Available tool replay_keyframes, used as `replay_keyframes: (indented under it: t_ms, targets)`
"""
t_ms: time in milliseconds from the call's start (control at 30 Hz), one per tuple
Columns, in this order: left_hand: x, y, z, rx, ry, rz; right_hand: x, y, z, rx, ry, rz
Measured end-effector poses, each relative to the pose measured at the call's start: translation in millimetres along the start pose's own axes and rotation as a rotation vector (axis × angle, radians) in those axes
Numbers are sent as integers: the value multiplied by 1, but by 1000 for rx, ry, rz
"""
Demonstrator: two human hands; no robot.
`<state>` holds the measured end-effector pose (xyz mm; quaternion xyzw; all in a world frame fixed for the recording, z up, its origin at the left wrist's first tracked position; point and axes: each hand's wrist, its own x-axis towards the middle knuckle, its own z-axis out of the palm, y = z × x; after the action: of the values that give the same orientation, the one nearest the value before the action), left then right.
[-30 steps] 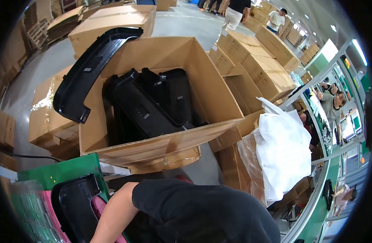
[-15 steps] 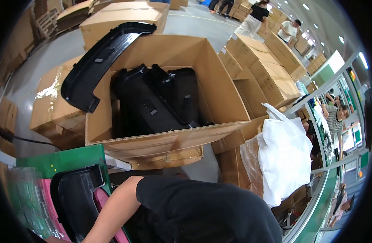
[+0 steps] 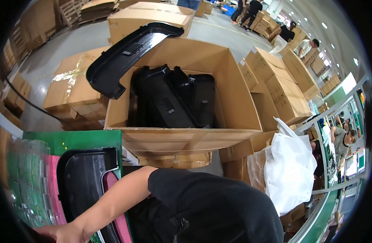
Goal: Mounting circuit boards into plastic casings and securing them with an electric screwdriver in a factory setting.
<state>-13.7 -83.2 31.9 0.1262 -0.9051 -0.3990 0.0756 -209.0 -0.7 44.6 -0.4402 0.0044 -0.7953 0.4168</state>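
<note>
My right hand [image 3: 66, 233] is at the lower left, low over the green-topped bench [image 3: 92, 137]. Its fingers run into the dark picture rim, so their pose and anything in them are hidden. Close by lies a curved black plastic cover [image 3: 78, 174] on pink padding [image 3: 53, 182], with my forearm crossing its lower part. Left of it stand several green circuit boards [image 3: 34, 178] in clear plastic. My left hand is out of the picture.
Beyond the bench stands an open carton [image 3: 190, 141] holding several black plastic covers [image 3: 169, 103]. Another cover [image 3: 125, 56] rests across its left rim. Closed cartons [image 3: 72, 81] stand around it. A white plastic bag [image 3: 291, 166] hangs at the right. People [image 3: 283, 36] are farther back.
The view has turned left, so the carton and bench appear farther right and the bench higher. More of my right hand shows, beside the cover on the bench.
</note>
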Motion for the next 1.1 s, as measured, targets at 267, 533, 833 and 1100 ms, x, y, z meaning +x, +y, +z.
replay_keyframes:
  t_ms: [267,533,833,1100]
  targets:
    - [-9,-11,14,25,151,-8,-5,-17,5,-146,158,-96]
    - [10,4,12,130,112,46,-16,-29,-9,-511,136,130]
    - [3,1,8,177,114,54,-19,-8,1,-675,39,242]
    - [2,-2,9,206,124,55,-22,-5,4,-724,19,270]
